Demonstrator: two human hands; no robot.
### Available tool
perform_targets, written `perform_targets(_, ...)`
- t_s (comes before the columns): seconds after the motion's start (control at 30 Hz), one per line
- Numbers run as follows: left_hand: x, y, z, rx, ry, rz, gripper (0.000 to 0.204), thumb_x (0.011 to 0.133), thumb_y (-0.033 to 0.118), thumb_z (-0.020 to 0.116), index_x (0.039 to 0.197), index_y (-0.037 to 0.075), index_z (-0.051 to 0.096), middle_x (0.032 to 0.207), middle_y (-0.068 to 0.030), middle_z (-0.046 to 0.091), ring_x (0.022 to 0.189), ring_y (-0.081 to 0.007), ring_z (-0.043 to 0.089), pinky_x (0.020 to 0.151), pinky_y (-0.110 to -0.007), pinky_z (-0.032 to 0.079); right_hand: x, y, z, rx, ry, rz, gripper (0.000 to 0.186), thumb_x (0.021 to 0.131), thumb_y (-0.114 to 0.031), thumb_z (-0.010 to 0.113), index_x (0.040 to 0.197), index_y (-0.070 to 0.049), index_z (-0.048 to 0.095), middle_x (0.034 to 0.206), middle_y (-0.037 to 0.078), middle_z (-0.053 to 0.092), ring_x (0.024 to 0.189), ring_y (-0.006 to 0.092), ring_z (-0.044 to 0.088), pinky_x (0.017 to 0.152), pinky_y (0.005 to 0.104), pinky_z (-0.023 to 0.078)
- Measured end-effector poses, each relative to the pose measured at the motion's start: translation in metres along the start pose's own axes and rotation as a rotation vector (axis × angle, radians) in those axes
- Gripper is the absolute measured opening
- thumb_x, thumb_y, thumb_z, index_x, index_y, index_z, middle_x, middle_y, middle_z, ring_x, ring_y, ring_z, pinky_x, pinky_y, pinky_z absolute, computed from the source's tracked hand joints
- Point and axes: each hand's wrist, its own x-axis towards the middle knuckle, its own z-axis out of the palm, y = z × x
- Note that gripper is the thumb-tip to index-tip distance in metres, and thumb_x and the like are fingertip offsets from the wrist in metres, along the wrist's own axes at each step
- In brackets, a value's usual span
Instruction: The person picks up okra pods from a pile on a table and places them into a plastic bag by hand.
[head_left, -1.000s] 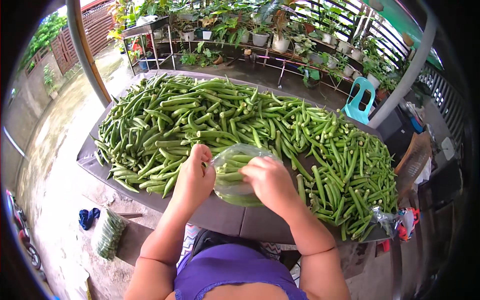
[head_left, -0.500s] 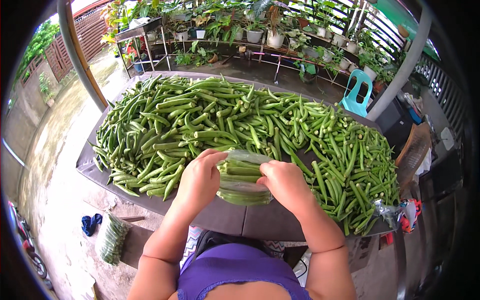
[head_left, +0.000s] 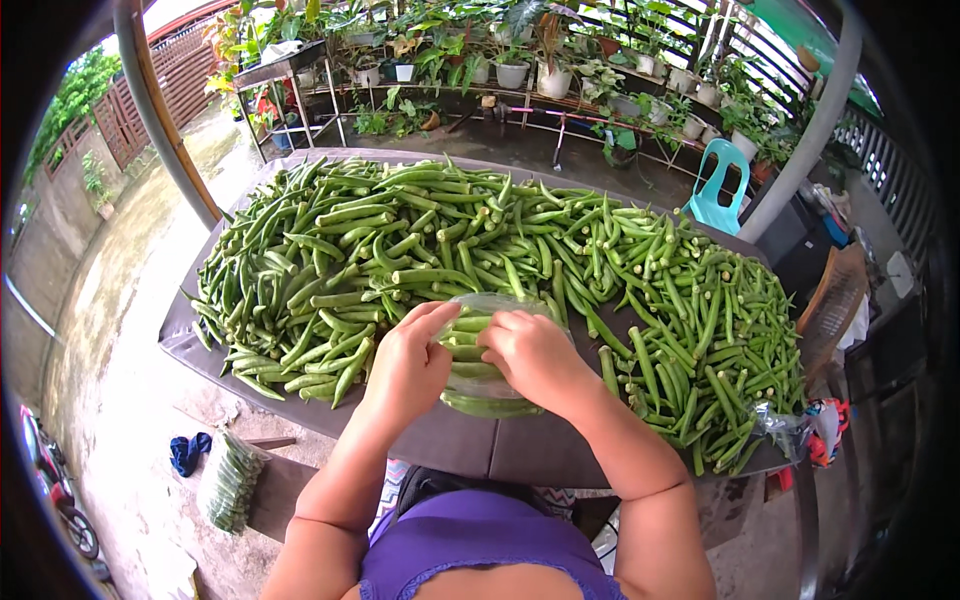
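A clear plastic bag [head_left: 492,407] with several green okra pods lined up inside lies over the near middle of the table. My left hand [head_left: 408,366] grips its left side, thumb and fingers closed at the rim. My right hand [head_left: 535,355] reaches over the right side, fingers curled down at the bag's mouth against the pods; the fingertips are partly hidden. Just beyond both hands spreads a big heap of loose okra [head_left: 390,225]. To the right, a heap of smaller, slimmer okra [head_left: 705,340] joins it.
The table [head_left: 450,440] has a dark cover. Below its left side, a filled bag of okra [head_left: 232,482] rests on a bench near a dark blue cloth [head_left: 188,453]. Clear plastic [head_left: 778,425] lies at the right corner. A turquoise chair [head_left: 718,188] and potted plants [head_left: 550,80] stand beyond.
My right hand has shifted left and up over the bag's mouth, its fingers now further in over the pods. My left hand keeps its grip on the bag. The view has shifted slightly.
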Motion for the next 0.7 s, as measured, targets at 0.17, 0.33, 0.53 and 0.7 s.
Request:
perform_targets(0.17,-0.001,0.0,-0.003,-0.016,-0.037,-0.004,0.049,0.077,-0.01,0.05,0.122,-0.004,0.066,0.115,-0.0129,0.069,0.064,-0.0126,0.054,0.061,-0.025,0.044,0.009,0.007,-0.002,0.198,0.022,0.133,0.017,0.084,-0.008,0.071,0.1,-0.002,0.072,0.097,0.014,0.067,0.095,0.0346,0.066,0.083,0.0447,0.053)
perform_targets(0.33,0.0,0.0,0.0,-0.002,-0.059,-0.015,0.051,0.076,-0.012,0.048,0.122,-0.003,0.067,0.115,-0.0134,0.068,0.064,-0.0114,0.054,0.06,-0.026,0.044,0.018,0.017,0.003,0.176,-0.133,0.056,0.018,0.087,-0.011,0.07,0.103,-0.004,0.073,0.1,0.015,0.068,0.1,0.0354,0.065,0.088,0.0464,0.052)
perform_targets(0.53,-0.009,0.002,-0.009,-0.03,-0.071,-0.076,0.051,0.075,-0.009,0.05,0.123,-0.002,0.068,0.117,-0.0165,0.068,0.066,-0.0178,0.06,0.061,-0.028,0.047,0.018,0.014,-0.005,0.357,-0.056,0.01,0.015,0.094,-0.013,0.067,0.105,-0.006,0.073,0.104,0.012,0.069,0.098,0.0303,0.066,0.085,0.0403,0.052)
perform_targets(0.7,-0.014,0.004,-0.013,-0.015,-0.04,-0.087,0.051,0.076,-0.01,0.051,0.123,-0.002,0.068,0.118,-0.0154,0.068,0.064,-0.0165,0.059,0.062,-0.027,0.047,0.029,0.137,-0.023,0.313,0.534,0.61,0.015,0.091,-0.017,0.07,0.094,-0.003,0.075,0.084,0.015,0.075,0.071,0.0291,0.071,0.067,0.0387,0.055)
